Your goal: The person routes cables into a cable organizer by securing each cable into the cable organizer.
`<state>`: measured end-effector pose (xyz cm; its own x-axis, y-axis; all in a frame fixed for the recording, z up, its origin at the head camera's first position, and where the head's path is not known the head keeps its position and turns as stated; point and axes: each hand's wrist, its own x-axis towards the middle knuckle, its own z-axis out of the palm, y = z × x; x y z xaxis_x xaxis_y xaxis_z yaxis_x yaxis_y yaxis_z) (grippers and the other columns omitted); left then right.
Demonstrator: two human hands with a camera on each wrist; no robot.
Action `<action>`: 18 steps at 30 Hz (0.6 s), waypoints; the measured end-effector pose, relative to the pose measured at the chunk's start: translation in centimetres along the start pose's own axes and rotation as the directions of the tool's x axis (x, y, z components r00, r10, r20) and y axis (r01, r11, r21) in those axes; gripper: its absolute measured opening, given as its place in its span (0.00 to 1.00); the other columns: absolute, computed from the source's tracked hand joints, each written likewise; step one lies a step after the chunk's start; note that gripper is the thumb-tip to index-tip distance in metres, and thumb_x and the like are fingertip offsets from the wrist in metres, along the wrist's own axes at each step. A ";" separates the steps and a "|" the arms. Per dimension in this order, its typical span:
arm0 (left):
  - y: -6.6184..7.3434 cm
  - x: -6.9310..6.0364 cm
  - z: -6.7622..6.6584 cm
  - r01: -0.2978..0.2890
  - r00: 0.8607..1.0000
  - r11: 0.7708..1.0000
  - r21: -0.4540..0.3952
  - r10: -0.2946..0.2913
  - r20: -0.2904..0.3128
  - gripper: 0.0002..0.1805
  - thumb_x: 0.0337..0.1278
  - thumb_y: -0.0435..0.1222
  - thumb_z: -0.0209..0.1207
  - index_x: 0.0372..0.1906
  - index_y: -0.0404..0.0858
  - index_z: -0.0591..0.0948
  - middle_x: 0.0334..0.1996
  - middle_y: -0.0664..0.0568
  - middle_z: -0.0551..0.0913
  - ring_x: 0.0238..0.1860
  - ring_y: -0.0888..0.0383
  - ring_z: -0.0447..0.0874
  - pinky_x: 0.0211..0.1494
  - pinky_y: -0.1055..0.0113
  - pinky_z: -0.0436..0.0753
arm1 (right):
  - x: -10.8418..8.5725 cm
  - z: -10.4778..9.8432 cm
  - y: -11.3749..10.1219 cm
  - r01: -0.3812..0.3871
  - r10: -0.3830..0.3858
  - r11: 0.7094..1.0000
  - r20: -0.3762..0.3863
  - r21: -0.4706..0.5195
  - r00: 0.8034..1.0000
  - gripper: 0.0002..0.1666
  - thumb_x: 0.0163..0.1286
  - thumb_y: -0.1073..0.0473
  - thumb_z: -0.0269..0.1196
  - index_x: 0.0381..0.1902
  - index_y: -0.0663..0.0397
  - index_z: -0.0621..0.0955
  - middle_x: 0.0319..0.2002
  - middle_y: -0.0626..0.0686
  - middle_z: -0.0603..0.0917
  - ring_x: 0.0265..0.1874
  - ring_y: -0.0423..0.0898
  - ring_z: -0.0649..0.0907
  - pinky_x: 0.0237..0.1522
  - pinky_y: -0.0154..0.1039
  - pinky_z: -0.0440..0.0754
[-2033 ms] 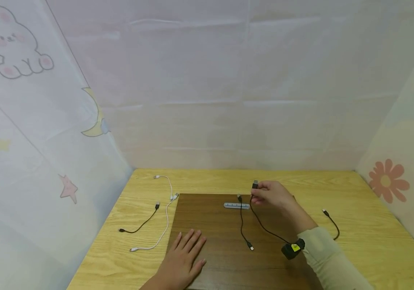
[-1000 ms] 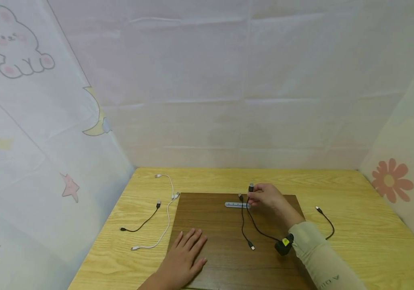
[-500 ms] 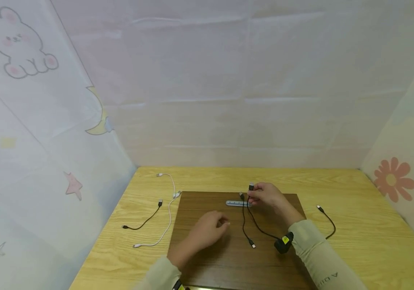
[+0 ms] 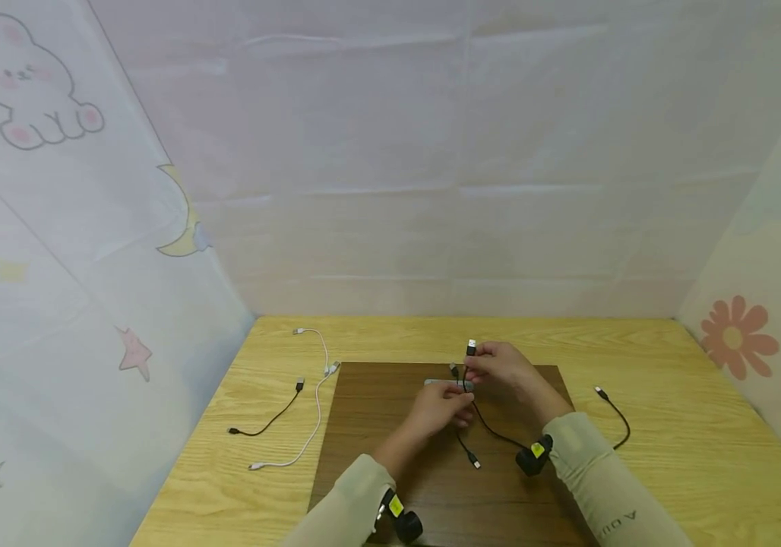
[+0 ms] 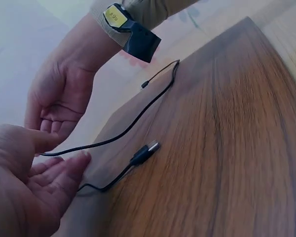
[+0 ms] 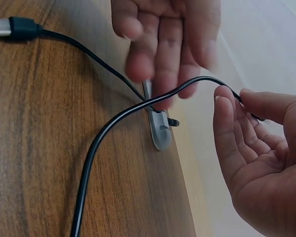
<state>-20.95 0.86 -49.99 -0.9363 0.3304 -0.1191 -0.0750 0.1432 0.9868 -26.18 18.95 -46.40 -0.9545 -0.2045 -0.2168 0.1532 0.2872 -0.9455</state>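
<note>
My right hand pinches a black USB cable between thumb and fingers, just below its plug, which points up. My left hand is close to that cable, below the right hand; in the right wrist view its fingers hang apart behind the cable, blurred. A small grey cable holder with slots lies at the far edge of the brown board, partly hidden by the left hand in the head view. A second black cable passes through the holder, its lower plug on the board.
The brown board lies on a yellow wood-grain table. To the left are white cables and a short black cable. At the right, a black cable end curves on the table. Printed fabric walls stand behind and beside.
My left hand has lifted from the board's lower left and moved up and right to the cable. The right hand has shifted slightly left with the cable, towards the holder.
</note>
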 end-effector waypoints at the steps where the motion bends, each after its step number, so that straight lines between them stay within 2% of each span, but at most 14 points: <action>1: -0.1 0.1 0.2 0.009 1.000 0.999 -0.042 -0.009 0.002 0.14 0.68 0.36 0.63 0.49 0.28 0.80 0.32 0.46 0.89 0.30 0.55 0.89 0.34 0.63 0.88 | 0.0 0.0 0.0 0.001 -0.001 1.000 0.000 -0.001 1.000 0.11 0.73 0.62 0.63 0.45 0.67 0.78 0.35 0.58 0.88 0.33 0.46 0.88 0.42 0.43 0.88; 3: -0.2 0.2 0.5 0.019 1.000 0.997 -0.076 -0.019 -0.012 0.12 0.68 0.35 0.62 0.47 0.30 0.79 0.32 0.46 0.89 0.29 0.56 0.89 0.34 0.64 0.88 | 0.0 0.0 0.0 -0.003 0.003 1.000 -0.003 0.003 1.000 0.11 0.73 0.62 0.63 0.46 0.67 0.78 0.34 0.56 0.88 0.34 0.46 0.88 0.42 0.43 0.88; 5: -0.2 0.1 0.8 0.010 0.999 0.998 -0.066 -0.012 -0.031 0.09 0.69 0.33 0.62 0.45 0.31 0.78 0.31 0.46 0.89 0.27 0.57 0.88 0.32 0.65 0.88 | 0.0 0.0 0.1 -0.003 0.003 1.000 -0.003 -0.001 1.000 0.12 0.73 0.62 0.64 0.47 0.67 0.78 0.33 0.55 0.88 0.34 0.47 0.88 0.42 0.42 0.87; 7: -0.1 0.0 1.0 -0.001 0.999 1.000 -0.013 0.001 -0.044 0.05 0.68 0.31 0.61 0.42 0.33 0.78 0.29 0.48 0.88 0.24 0.59 0.87 0.28 0.66 0.86 | 0.0 0.0 0.2 0.004 -0.004 1.000 -0.002 -0.014 1.000 0.13 0.73 0.62 0.64 0.47 0.68 0.79 0.34 0.55 0.88 0.34 0.48 0.88 0.42 0.43 0.87; 10: 0.2 -0.1 1.3 -0.030 0.998 0.991 0.131 0.037 -0.053 0.04 0.67 0.30 0.62 0.37 0.35 0.78 0.23 0.51 0.86 0.19 0.61 0.83 0.22 0.68 0.84 | 0.1 0.0 0.4 0.025 -0.025 0.997 -0.001 -0.067 1.000 0.12 0.72 0.62 0.65 0.46 0.68 0.79 0.34 0.56 0.88 0.33 0.48 0.88 0.42 0.46 0.87; 12: 0.3 -0.1 1.5 -0.044 0.997 0.971 0.236 0.058 -0.053 0.05 0.65 0.31 0.63 0.34 0.36 0.78 0.20 0.54 0.84 0.16 0.63 0.81 0.20 0.69 0.82 | 0.3 0.1 0.5 0.038 -0.039 0.993 -0.007 -0.108 0.999 0.11 0.72 0.63 0.65 0.44 0.67 0.80 0.33 0.57 0.88 0.32 0.47 0.88 0.42 0.47 0.87; 14: 0.4 -0.1 1.7 -0.054 0.995 0.939 0.339 0.078 -0.057 0.07 0.64 0.32 0.64 0.32 0.38 0.78 0.17 0.56 0.83 0.14 0.64 0.79 0.19 0.71 0.80 | 0.5 0.1 0.7 0.060 -0.062 0.982 -0.003 -0.177 0.998 0.09 0.71 0.63 0.65 0.43 0.67 0.80 0.33 0.56 0.88 0.30 0.46 0.87 0.40 0.46 0.87; 18: 0.5 0.1 1.9 -0.058 0.992 0.851 0.522 0.109 -0.067 0.12 0.64 0.34 0.65 0.25 0.41 0.77 0.12 0.60 0.78 0.10 0.68 0.75 0.16 0.74 0.74 | 0.8 0.1 1.2 0.061 -0.066 0.963 -0.011 -0.262 0.998 0.09 0.71 0.63 0.66 0.41 0.65 0.81 0.33 0.56 0.88 0.31 0.47 0.88 0.38 0.44 0.87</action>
<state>-20.41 2.77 -49.71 -0.9596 0.2812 -0.0033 0.1701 0.5898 0.7894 -26.75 19.01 -47.71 -0.9654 -0.2128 -0.1510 0.0223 0.5095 -0.8602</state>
